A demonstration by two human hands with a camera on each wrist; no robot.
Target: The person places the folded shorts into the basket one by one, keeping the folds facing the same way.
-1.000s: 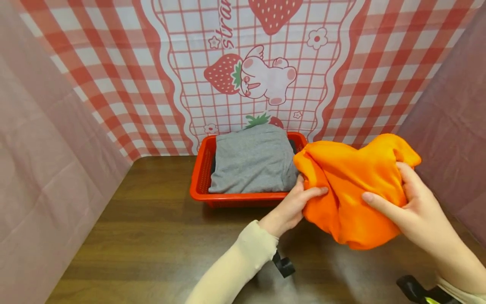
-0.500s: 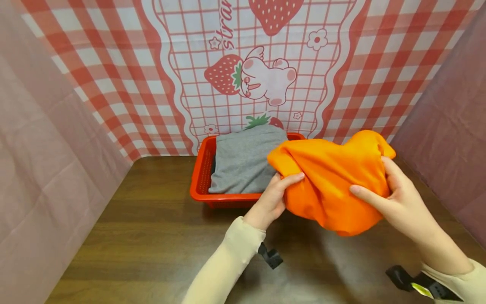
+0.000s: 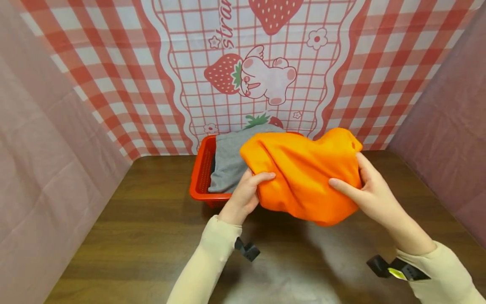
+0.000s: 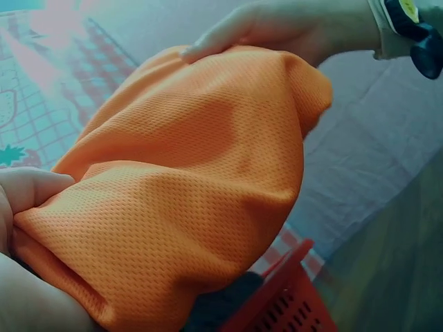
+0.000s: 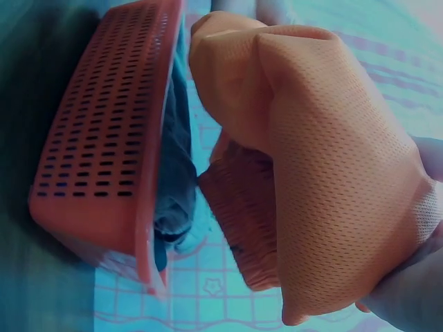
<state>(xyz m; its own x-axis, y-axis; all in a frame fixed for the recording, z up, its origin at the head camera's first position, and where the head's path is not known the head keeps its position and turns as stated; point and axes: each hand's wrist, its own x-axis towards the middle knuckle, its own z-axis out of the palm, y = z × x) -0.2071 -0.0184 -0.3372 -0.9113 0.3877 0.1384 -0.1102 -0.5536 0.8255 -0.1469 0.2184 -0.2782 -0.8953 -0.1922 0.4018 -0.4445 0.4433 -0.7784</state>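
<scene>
An orange garment (image 3: 303,173) of textured mesh fabric, gathered into a loose folded bundle, is held up between my two hands in the head view. My left hand (image 3: 243,196) grips its left edge, thumb on top of the cloth. At its right side my right hand (image 3: 373,196) pinches it, the thumb on the front and the fingers mostly behind. The left wrist view shows the mesh of the orange garment (image 4: 173,200) sagging in folds. Behind it, a folded grey cloth (image 3: 229,156) lies in a red basket (image 3: 195,188), partly hidden by the orange bundle.
Dark fabric (image 5: 176,166) shows inside the basket in the right wrist view. The basket stands on a brown wooden table (image 3: 152,236), against a red-checked strawberry curtain (image 3: 125,84). Pink curtains (image 3: 41,147) hang at both sides.
Both hands have carried the orange garment leftward and slightly up, from right of the basket to in front of it. It covers more of the grey cloth now.
</scene>
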